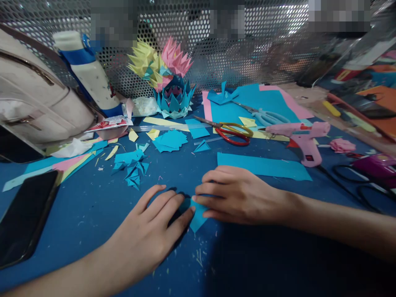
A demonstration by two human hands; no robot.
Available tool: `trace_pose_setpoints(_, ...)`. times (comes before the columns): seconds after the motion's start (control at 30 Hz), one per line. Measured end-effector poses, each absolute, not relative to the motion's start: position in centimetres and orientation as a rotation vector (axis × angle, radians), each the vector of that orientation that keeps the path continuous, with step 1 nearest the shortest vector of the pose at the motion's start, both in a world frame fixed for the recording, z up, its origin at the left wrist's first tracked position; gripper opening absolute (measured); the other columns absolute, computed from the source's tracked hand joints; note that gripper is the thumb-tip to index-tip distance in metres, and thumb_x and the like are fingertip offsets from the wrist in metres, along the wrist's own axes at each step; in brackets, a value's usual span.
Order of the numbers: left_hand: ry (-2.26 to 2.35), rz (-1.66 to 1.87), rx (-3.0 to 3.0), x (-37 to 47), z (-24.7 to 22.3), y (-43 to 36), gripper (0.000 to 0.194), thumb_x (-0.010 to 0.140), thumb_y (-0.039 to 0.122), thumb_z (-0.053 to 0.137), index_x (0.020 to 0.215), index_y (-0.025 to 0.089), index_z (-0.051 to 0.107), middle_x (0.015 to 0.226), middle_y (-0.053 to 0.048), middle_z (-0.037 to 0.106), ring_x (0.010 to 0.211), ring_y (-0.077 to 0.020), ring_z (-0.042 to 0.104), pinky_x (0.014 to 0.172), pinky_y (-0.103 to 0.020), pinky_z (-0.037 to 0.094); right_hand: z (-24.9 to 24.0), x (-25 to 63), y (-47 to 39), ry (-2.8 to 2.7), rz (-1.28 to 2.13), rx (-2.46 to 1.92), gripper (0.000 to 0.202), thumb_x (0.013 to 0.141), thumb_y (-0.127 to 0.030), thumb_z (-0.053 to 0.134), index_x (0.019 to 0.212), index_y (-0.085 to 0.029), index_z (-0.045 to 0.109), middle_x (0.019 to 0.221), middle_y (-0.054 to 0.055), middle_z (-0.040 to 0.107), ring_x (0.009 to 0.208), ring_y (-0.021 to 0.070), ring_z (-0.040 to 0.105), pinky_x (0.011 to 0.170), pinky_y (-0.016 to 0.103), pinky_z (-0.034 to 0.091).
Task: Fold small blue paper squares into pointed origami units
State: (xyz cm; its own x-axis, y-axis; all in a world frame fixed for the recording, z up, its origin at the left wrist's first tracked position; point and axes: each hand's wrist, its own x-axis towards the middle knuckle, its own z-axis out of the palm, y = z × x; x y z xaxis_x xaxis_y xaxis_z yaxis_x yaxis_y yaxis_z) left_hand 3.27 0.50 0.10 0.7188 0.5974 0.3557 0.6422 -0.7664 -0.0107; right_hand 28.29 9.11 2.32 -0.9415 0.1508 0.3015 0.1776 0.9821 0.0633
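1 small piece of bright blue paper (198, 222), a corner pointing toward the wearer, lies on the dark blue tabletop (176, 264) between the hands. The left hand (154, 227) is half open, fingers loosely curved, its thumb tip pressing the paper's near-left side. The right hand (241, 196) bends its fingers over the paper's right side; whether it pinches the sheet, I cannot tell.

To the left lies a black rectangular phone (29, 214). Just beyond the right hand is a long blue paper strip (262, 166); beyond the left hand sits a cluster of folded blue paper pieces (133, 165).

Farther back are red-and-yellow-handled metal scissors (222, 129), with a pink plastic glue gun (305, 131) to their right. Behind these, 1 spiky yellow paper form (144, 62) and 1 pink (177, 57) rise above a blue pointed paper base (181, 101), before a perforated metal panel (235, 62).
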Motion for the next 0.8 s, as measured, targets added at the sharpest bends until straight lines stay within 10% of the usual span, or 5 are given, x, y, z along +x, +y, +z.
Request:
trace_pose_setpoints(0.33,-1.021,-0.540,-2.805,3.4,0.3,0.7,0.031,0.101,0.017,0.044,0.125,0.018,0.064,0.110,-0.010,0.062,0.107,-0.0259,0.055,0.109,-0.049,0.031,1.5,27.2,8.2,-2.850,-0.308,-0.256,0.038,0.098,-0.048,0.055,0.114,-0.015,0.065,0.111,0.006,0.063,0.103,0.0200,0.049,0.080,0.034,0.040)
trace_pose_setpoints(0.63,-0.967,-0.556,-2.888,3.1,0.3,1.0,0.035,0.100,0.014,0.042,0.129,0.015,0.061,0.101,-0.010,0.058,0.097,-0.0251,0.053,0.102,-0.049,0.035,3.9,27.8,7.8,-2.980,-0.274,-0.284,0.029,0.096,-0.038,0.060,0.076,-0.018,0.066,0.089,0.005,0.061,0.089,0.0206,0.048,0.077,0.036,0.038)
trace_pose_setpoints(0.8,-0.929,-0.557,-2.871,3.0,0.3,0.8,0.034,0.099,0.014,0.040,0.123,0.012,0.064,0.080,-0.005,0.052,0.075,-0.0212,0.044,0.081,-0.041,0.039,2.6,28.1,8.8,-2.867,-0.237,-0.223,0.031,0.104,-0.034,0.044,0.094,-0.017,0.068,0.084,0.003,0.062,0.075,0.0173,0.047,0.062,0.034,0.034)
